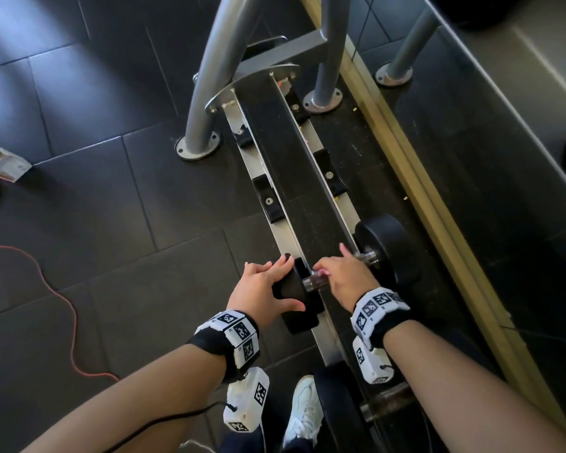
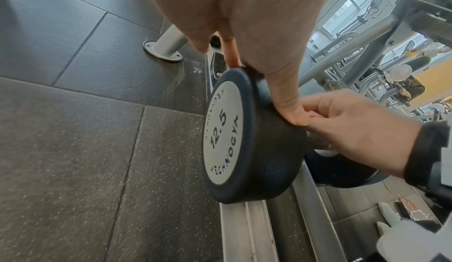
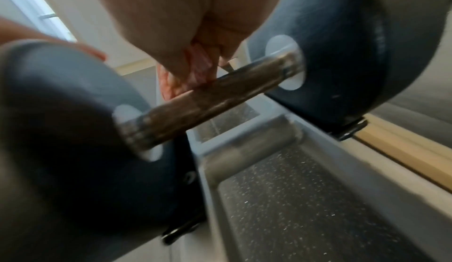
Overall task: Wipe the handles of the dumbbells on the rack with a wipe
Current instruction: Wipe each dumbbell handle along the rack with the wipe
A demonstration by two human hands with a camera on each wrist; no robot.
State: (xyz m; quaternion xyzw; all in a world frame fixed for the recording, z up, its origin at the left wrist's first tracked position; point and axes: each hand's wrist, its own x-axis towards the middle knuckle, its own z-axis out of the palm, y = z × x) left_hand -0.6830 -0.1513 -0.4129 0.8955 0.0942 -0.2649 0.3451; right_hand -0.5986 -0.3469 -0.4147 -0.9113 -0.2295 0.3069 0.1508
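Left hand (image 1: 262, 289) clasping the near head of the dumbbell (image 1: 386, 246), right hand (image 1: 343, 276) curled over the handle (image 3: 220, 99), pressing what seems a pink wipe (image 3: 201, 63) onto it, dumbbell lying across the low rack (image 1: 288, 228) rails.

Wipe (image 3: 200, 67) on handle (image 3: 232, 90) of racked 12.5 dumbbell (image 1: 386, 246)

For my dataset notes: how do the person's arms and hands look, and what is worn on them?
Forearms bare, no sleeves; left hand and right hand ungloved. Each wrist wears a black band with white blocks bearing black square-pattern markers. Under each hangs a white marked box; a black cable leaves the left box.
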